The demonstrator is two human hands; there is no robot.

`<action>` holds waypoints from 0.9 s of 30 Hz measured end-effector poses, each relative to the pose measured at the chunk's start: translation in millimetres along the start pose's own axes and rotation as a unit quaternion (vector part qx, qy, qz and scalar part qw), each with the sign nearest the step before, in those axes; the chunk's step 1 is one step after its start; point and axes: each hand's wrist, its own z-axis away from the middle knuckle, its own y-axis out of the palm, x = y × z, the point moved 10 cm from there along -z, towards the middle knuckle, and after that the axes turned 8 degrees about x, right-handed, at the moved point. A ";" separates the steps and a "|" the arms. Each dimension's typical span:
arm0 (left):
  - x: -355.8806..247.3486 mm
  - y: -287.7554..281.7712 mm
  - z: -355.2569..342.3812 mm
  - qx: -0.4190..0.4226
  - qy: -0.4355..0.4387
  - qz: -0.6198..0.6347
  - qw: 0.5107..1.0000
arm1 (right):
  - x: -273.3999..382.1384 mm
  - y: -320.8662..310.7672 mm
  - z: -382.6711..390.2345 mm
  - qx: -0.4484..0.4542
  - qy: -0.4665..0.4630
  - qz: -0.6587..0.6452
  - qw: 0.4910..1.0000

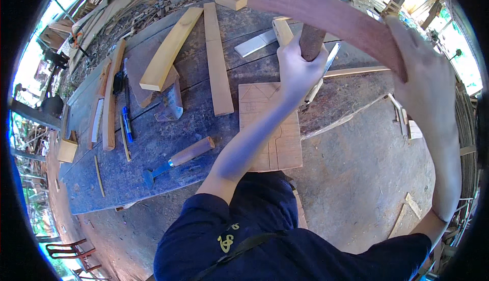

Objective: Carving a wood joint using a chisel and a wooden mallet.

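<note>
My right hand (425, 64) is closed round the lower right end of a curved reddish-brown board (321, 17), raised over the table. My left hand (303, 69) is wrapped round a dark brown wooden piece (311, 41). Its upper end meets the board, and I cannot tell whether the two are joined. Close beside the left hand is a narrow pale metal strip (322, 75); whether the hand touches it is unclear. Beneath my left forearm lies a flat wooden board (254, 108) with pencil lines drawn on it.
On the dark plank table (168, 166) lie a chisel (188, 152) with a wooden handle, a blue pen (127, 123), a yellowish plank (173, 49) and a long narrow board (218, 59). A try square (254, 43) rests behind my left hand. Offcuts (407, 209) lie on the floor.
</note>
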 end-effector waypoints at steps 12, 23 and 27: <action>-0.8 6.8 1.0 0.006 -0.009 0.008 1.000 | -2.1 -0.6 -4.4 -0.041 -0.066 -0.016 0.997; -1.1 9.5 0.7 0.000 -0.011 0.024 1.000 | -15.9 32.7 5.4 0.016 0.012 -0.116 0.993; -0.7 6.9 -0.1 -0.001 -0.005 -0.016 1.000 | -18.3 -23.1 5.1 -0.111 -0.022 -0.020 0.993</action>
